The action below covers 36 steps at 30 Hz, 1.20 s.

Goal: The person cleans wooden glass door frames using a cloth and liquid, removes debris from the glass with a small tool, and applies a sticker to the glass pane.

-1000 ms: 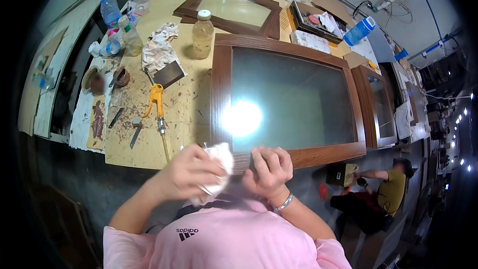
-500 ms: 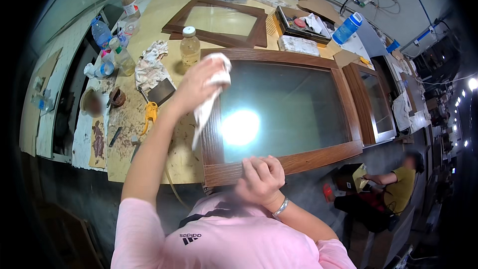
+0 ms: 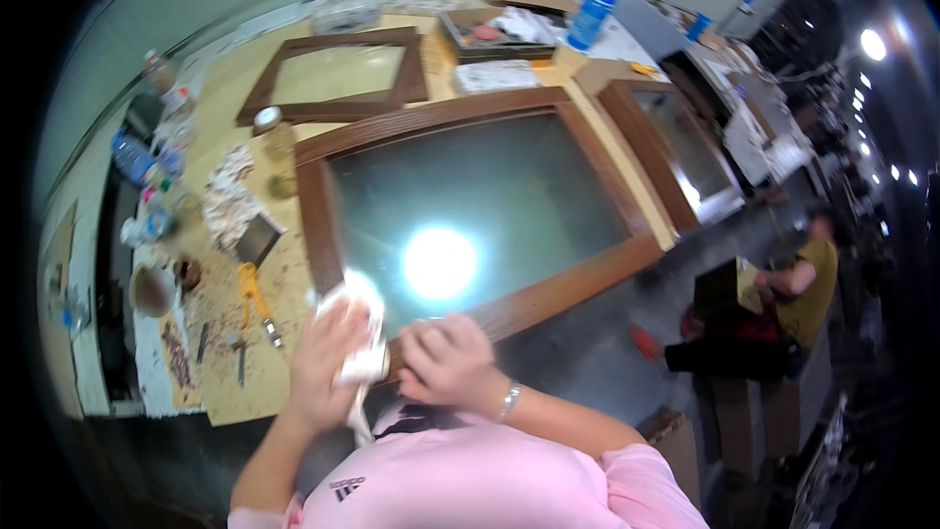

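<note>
A brown wooden-framed glass door [image 3: 548,302] lies flat on the workbench, a bright lamp reflected in its pane. My left hand [image 3: 318,364] is closed on a crumpled white cloth [image 3: 366,360] at the door's near left corner. A strip of the cloth hangs down toward my shirt. Beside it, my right hand [image 3: 452,360] has its fingers curled over the near rail of the door; its fingertips are partly hidden. Just past the door's left side stands a capped bottle of yellowish liquid [image 3: 279,157].
Left on the bench are yellow-handled pliers [image 3: 251,289], a stained rag [image 3: 230,198], a dark block [image 3: 258,238] and several bottles. Another framed panel [image 3: 264,103] lies behind, a narrower one [image 3: 654,147] to the right. A seated person [image 3: 798,304] works at right.
My left hand has brought the cloth from the door's far left corner down to the near left corner. My right hand stays at the near rail. The whole view has shifted and tilted.
</note>
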Available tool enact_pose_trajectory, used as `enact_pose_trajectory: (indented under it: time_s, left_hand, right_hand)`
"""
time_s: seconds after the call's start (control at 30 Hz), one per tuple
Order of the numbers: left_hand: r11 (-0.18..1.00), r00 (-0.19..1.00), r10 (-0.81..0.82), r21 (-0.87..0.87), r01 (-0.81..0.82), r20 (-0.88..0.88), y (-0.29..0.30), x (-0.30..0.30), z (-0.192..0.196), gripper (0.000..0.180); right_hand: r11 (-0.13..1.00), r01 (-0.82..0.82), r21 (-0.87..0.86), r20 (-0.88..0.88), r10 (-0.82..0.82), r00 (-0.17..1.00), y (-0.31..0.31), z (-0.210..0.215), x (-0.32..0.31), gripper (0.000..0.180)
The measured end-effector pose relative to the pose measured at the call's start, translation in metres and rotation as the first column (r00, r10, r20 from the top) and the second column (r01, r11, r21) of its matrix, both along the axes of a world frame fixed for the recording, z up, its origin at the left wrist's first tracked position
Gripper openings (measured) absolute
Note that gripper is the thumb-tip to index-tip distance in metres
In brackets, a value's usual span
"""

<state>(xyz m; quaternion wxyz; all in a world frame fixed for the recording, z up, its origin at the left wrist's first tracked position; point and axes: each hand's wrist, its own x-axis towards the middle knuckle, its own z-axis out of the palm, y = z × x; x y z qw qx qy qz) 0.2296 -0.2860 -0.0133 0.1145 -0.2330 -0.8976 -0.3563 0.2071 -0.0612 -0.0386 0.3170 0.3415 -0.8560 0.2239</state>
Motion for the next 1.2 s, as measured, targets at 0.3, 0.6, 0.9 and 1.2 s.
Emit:
enact_pose_trajectory:
  time_s: [0.3,0.6,0.9,1.2]
  left_hand:
    - [0.814,0.942,0.177,0.495,-0.303,0.286,-0.046,-0.020,-0.022,0.038]
    - [0.953,0.997,-0.015,-0.301,0.036,0.072,0.032,-0.045,0.027,0.049]
    - [0.958,0.998,-0.008,-0.286,0.026,0.063,0.027,-0.046,0.028,0.047]
    - [0.967,0.993,0.016,-0.256,0.014,0.116,-0.005,-0.081,0.021,0.052]
  right_hand:
    - [0.994,-0.041,-0.099,0.071,0.048,0.996,0.004,0.004,0.000,0.039]
    - [0.957,0.239,-0.162,0.276,-0.189,0.942,0.074,0.044,-0.044,0.036]
    - [0.653,0.725,0.219,0.399,-0.738,0.544,0.186,0.038,-0.118,0.058]
    - [0.635,0.751,0.179,0.613,-0.669,0.420,0.227,0.044,-0.124,0.061]
